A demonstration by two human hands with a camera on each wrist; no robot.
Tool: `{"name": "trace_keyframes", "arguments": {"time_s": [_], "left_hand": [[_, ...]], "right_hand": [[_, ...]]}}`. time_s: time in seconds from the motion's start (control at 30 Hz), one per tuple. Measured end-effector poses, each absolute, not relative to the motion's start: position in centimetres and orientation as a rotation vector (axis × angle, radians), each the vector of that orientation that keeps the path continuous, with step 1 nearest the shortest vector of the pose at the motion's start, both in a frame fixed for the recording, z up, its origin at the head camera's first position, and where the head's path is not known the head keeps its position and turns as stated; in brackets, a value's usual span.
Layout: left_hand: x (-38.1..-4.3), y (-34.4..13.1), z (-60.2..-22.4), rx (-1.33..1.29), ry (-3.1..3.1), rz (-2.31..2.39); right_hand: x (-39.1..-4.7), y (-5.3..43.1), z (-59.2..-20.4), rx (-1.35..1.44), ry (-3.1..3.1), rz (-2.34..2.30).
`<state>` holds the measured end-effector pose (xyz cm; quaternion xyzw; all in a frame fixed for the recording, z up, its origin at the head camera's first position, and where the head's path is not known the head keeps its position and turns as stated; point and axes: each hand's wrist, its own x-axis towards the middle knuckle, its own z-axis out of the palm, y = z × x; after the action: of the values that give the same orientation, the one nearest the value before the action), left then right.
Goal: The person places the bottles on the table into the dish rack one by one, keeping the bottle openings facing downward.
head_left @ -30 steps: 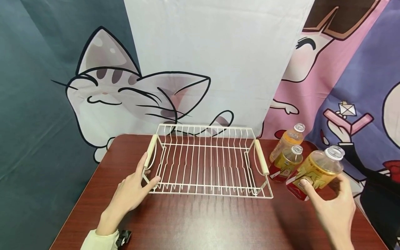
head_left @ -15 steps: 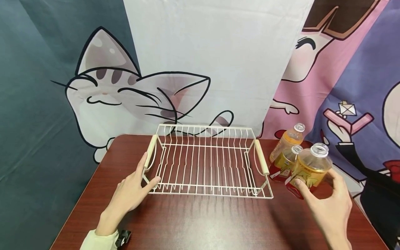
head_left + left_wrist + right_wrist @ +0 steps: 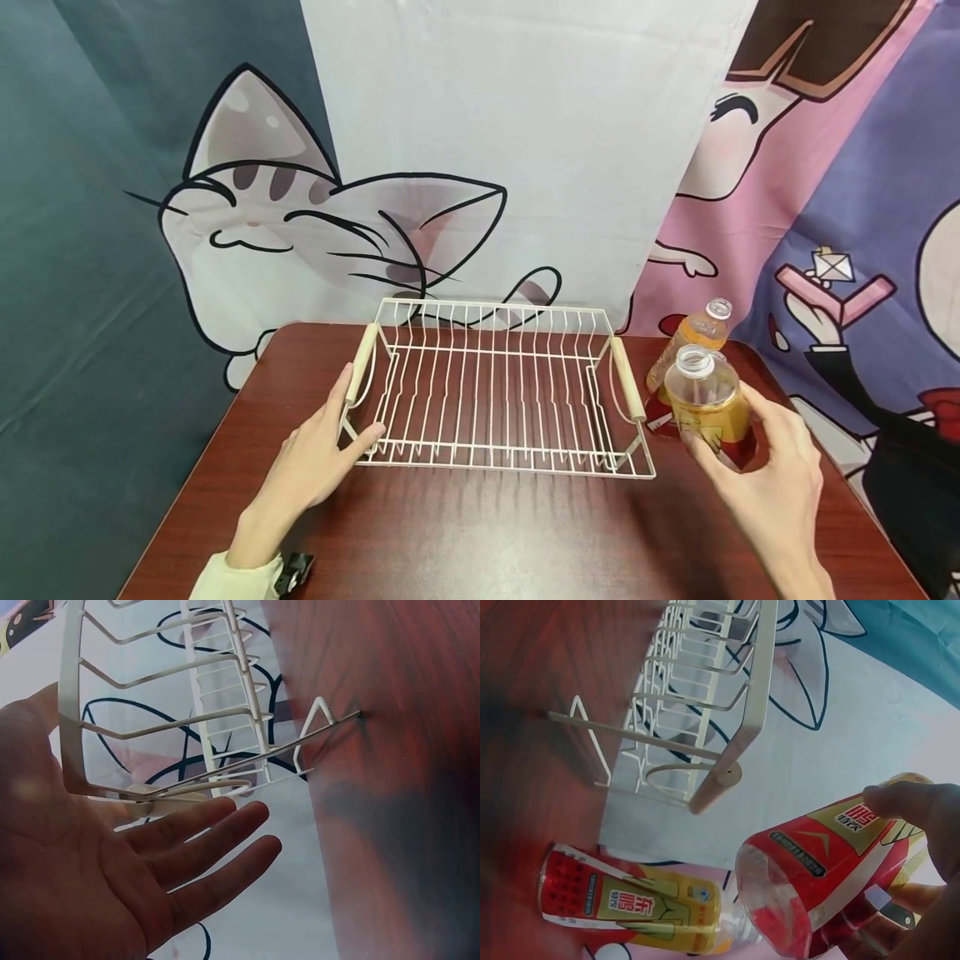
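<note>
My right hand (image 3: 780,475) grips a plastic drink bottle (image 3: 708,400) with a yellow and red label, thumb on the near side. In the right wrist view this bottle tilts, base toward the camera, above the table. Behind it stands a similar bottle (image 3: 634,904), mostly hidden in the head view. A cream wire dish rack (image 3: 495,470) with pale wooden handles lies in the middle. My left hand (image 3: 307,467) rests at its left end, fingers straight, index along the left handle (image 3: 363,364) and thumb over the front corner.
An orange-labelled bottle (image 3: 701,332) stands at the back right of the brown table (image 3: 480,533), beside the right handle (image 3: 627,379) of the rack. A cartoon cloth (image 3: 525,125) hangs right behind the table's far edge.
My right hand has moved left with the bottle toward the rack, and the bottle now covers most of the similar one behind it. The left hand and the rack have stayed put.
</note>
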<state>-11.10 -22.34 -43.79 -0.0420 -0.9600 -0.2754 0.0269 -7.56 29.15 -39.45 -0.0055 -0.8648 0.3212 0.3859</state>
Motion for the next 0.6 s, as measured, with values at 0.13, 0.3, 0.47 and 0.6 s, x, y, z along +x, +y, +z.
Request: {"name": "trace_keyframes", "arguments": {"time_s": [0.13, 0.3, 0.47, 0.6], "left_hand": [[-10.9, -22.2, -43.6, -0.112, -2.943, -0.83], [-10.8, -22.0, -43.5, -0.124, -2.887, -0.784], [-10.8, -21.6, -43.5, -0.178, -2.842, -0.783], [-10.8, -21.5, -43.8, -0.194, -2.808, -0.787]], "right_hand": [[-7.9, 29.0, -39.6, 0.074, -2.202, 0.791], [-8.6, 28.7, -39.9, 0.182, -2.164, 0.733], [-8.9, 28.4, -39.7, 0.267, -2.166, 0.686], [-9.1, 28.1, -39.3, 0.302, -2.182, 0.672]]}}
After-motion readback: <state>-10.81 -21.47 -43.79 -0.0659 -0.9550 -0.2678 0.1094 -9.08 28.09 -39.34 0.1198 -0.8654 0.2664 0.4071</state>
